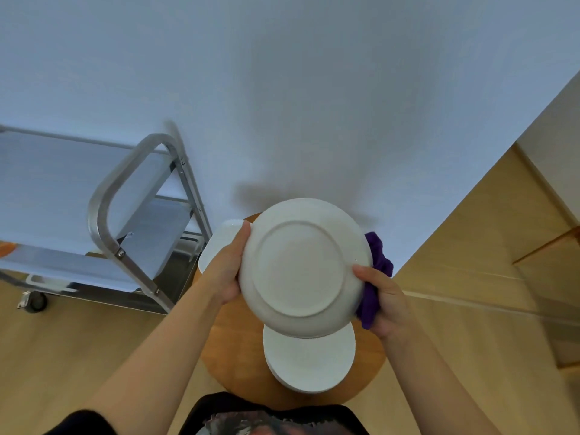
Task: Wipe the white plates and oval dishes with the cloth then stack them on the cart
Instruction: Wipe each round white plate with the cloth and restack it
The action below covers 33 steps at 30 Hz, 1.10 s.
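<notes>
i see both arms reaching forward over a small round wooden tabletop (pixel 232 340). the left hand (pixel 224 271) holds a white plate (pixel 301 266) by its left rim, with the thumb lying along the edge and the palm against the side; its grip is closed on the plate. the plate is lifted above the tabletop and turned so its underside, with the round foot ring, faces me. the right hand (pixel 387 301) is at the right rim of the same plate. its grip is curled around a purple cloth (pixel 373 287), and the thumb presses on the underside of the plate near the edge. the cloth is bunched between this hand and the plate, and part of it sticks out behind the rim.

under the held plate, near the front edge of the tabletop, there is a stack of round plates (pixel 309 362); i cannot count how many are in it. at the left edge of the tabletop there is another white dish (pixel 216 246), mostly hidden by the left hand and the held plate, so its shape is not clear to me.

just beside the tabletop on the left stands one metal cart (pixel 131 215) with a bent tube handle and a wheel, on a wooden floor (pixel 78 350). a white wall (pixel 282 89) is behind.
</notes>
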### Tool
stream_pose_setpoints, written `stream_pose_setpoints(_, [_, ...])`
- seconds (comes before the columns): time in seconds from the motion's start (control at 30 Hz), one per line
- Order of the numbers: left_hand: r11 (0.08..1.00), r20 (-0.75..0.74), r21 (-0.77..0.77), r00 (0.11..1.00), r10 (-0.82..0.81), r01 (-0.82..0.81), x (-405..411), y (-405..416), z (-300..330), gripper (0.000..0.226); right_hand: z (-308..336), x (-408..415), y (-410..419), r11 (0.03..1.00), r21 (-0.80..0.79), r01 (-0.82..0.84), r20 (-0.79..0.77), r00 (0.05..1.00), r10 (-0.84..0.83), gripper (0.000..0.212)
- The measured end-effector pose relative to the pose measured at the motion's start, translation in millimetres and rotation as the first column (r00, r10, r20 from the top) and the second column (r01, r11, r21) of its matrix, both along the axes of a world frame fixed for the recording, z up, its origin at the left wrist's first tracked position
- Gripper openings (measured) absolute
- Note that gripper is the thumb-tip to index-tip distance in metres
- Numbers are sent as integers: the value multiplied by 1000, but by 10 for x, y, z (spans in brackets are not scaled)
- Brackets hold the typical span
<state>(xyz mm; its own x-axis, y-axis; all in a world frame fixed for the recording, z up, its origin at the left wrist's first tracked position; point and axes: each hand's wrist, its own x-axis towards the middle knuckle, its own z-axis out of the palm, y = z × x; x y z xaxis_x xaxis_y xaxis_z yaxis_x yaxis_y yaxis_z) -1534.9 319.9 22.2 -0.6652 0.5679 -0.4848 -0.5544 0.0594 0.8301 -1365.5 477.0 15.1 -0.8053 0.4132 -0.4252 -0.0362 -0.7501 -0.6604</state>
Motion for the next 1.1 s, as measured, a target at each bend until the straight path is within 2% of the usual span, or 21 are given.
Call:
stream_pose_setpoints(0.1, [1000, -85, -4, 996, 21, -21, -36, -6, 16, 60, -23, 8, 69, 990, 132, 43, 72, 996, -53, 51])
stream_pose_setpoints(0.17, [990, -223, -125, 974, 39, -68, -110, 1, 69, 54, -20, -10, 143, 947, 298, 118, 103, 983, -155, 51])
stream_pose_setpoints(0.27, [953, -540, -298, 833, -122, -53, -229, -2, 129, 44, 151, -81, 283, 853, 480, 203, 61, 963, -264, 56])
stream_pose_setpoints(0.3, [944, -600, -329, 776, -194, -18, -231, 5, 161, 44, 244, -126, 319, 823, 542, 170, 34, 974, -223, 63])
stream_pose_setpoints(0.37, [924, -644, -377, 698, -313, 67, -212, 64, 204, 49, 428, -233, 357, 757, 653, 17, 9, 999, -30, 78])
stream_pose_setpoints(0.4, [915, -651, -390, 671, -355, 106, -199, 97, 227, 50, 504, -286, 359, 692, 713, -111, 50, 993, 109, 84])
stream_pose_setpoints(0.43, [906, -654, -398, 649, -388, 141, -185, 118, 258, 50, 571, -324, 366, 577, 772, -267, 139, 957, 256, 89])
stream_pose_setpoints(0.47, [899, -653, -403, 633, -415, 174, -172, 125, 292, 50, 631, -346, 384, 414, 810, -416, 259, 886, 384, 94])
stream_pose_setpoints(0.53, [878, -648, -419, 601, -468, 232, -144, 105, 362, 57, 739, -346, 459, 121, 817, -564, 448, 752, 484, 91])
stream_pose_setpoints(0.57, [865, -645, -428, 582, -495, 261, -126, 88, 395, 62, 785, -336, 492, 47, 813, -580, 489, 724, 487, 87])
stream_pose_setpoints(0.6, [855, -644, -431, 566, -515, 288, -105, 70, 429, 66, 817, -319, 514, 15, 807, -590, 511, 710, 484, 84])
stream_pose_setpoints(0.67, [854, -648, -409, 556, -520, 322, -74, 46, 494, 70, 848, -303, 494, 13, 793, -610, 524, 691, 498, 78])
stream_pose_setpoints(0.8, [880, -676, -344, 564, -474, 327, -4, 69, 551, 78, 873, -369, 383, 147, 787, -599, 438, 710, 551, 68])
stream_pose_setpoints(0.87, [900, -689, -308, 580, -435, 308, 22, 90, 549, 78, 909, -405, 352, 177, 802, -571, 401, 734, 549, 61])
stream_pose_setpoints(0.93, [910, -702, -290, 581, -412, 296, 32, 95, 563, 74, 949, -416, 338, 188, 790, -584, 398, 721, 567, 54])
stream_pose_setpoints(1.03, [914, -702, -262, 590, -400, 309, 9, 94, 605, 71, 966, -388, 349, 218, 735, -643, 397, 667, 630, 57])
stream_pose_setpoints(1.1, [919, -687, -249, 613, -390, 306, 3, 86, 609, 58, 980, -366, 370, 236, 719, -653, 384, 658, 648, 58])
